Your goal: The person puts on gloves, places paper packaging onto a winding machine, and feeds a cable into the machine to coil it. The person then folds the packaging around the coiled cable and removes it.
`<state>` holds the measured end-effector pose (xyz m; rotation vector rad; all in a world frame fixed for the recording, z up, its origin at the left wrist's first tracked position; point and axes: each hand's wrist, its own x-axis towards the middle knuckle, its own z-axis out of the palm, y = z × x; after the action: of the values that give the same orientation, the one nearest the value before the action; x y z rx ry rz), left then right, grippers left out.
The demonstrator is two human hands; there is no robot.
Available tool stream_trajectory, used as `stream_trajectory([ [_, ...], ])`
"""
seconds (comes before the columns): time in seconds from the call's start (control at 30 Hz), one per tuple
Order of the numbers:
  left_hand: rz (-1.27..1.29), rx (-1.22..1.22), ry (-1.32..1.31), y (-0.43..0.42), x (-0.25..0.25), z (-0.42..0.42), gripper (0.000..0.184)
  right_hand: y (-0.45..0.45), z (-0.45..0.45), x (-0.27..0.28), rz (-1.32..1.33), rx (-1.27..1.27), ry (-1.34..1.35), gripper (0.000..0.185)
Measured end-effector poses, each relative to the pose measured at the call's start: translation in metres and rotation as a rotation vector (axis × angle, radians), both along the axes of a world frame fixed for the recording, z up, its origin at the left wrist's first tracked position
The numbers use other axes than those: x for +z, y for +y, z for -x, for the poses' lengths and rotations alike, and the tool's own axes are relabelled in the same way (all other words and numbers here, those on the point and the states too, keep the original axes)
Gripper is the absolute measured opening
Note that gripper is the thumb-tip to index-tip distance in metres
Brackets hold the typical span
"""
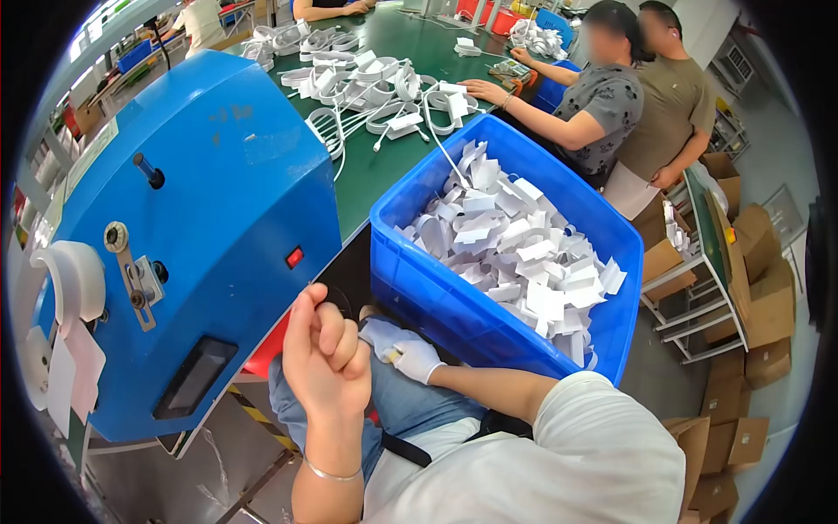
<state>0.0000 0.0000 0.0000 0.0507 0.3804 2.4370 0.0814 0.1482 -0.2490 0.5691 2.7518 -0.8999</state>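
My left hand [327, 358], bare and with a bracelet on the wrist, is raised in front of the blue machine [236, 183]. Its fingers curl toward the palm, and nothing shows in them. My right hand [401, 351] wears a white glove with bare fingertips and lies on my thigh [428, 406], fingers stretched out, holding nothing that I can see. Beside it stands a blue plastic bin [489, 327] filled with white cables wrapped in paper bands [515, 236]. On the machine's left side hang white and pinkish strips [74, 367] below a pale roll [78, 279].
More coiled white cables [375, 87] are piled on the green table [353, 196]. A co-worker in a grey patterned shirt [602, 105] reaches over the table, with another person [668, 113] behind. Cardboard boxes [768, 297] stack up at the right near a side table [711, 253].
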Motion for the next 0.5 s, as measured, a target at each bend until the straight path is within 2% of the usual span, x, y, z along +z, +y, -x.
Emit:
stream_trajectory([
  [0.07,0.196,0.212,0.094,-0.005,0.011,-0.006,0.018,-0.002,0.002,0.000,0.023,-0.006,0.026,0.040],
  [0.1,0.192,0.212,0.084,-0.003,0.019,-0.015,0.018,0.003,-0.006,0.003,0.017,-0.006,0.017,0.040],
  [0.17,0.433,0.516,0.424,-0.008,0.030,-0.019,0.016,0.002,-0.004,-0.001,0.008,-0.001,0.040,0.039],
  [0.23,0.580,0.683,0.642,-0.022,0.047,-0.022,0.011,-0.002,-0.005,-0.007,0.006,0.004,0.057,0.040],
  [0.33,0.921,1.039,0.854,-0.038,0.082,-0.032,0.040,-0.001,-0.005,-0.006,0.023,-0.011,0.074,0.039],
  [0.37,0.809,0.999,1.047,-0.044,0.094,-0.033,0.051,-0.001,-0.005,-0.001,0.030,-0.020,0.055,0.039],
  [0.4,0.700,1.048,1.176,-0.042,0.109,-0.032,0.046,0.000,-0.005,0.002,0.039,-0.025,0.052,0.038],
  [0.43,0.678,0.956,1.419,-0.061,0.120,-0.019,0.039,0.002,-0.005,0.002,0.031,-0.028,0.052,0.038],
  [0.47,0.211,0.784,1.251,-0.062,0.122,-0.034,0.113,0.002,-0.006,0.002,0.041,-0.029,0.048,0.038],
  [0.5,0.211,0.787,1.248,-0.066,0.124,-0.032,0.113,0.001,-0.006,0.002,0.053,-0.028,0.045,0.038],
])
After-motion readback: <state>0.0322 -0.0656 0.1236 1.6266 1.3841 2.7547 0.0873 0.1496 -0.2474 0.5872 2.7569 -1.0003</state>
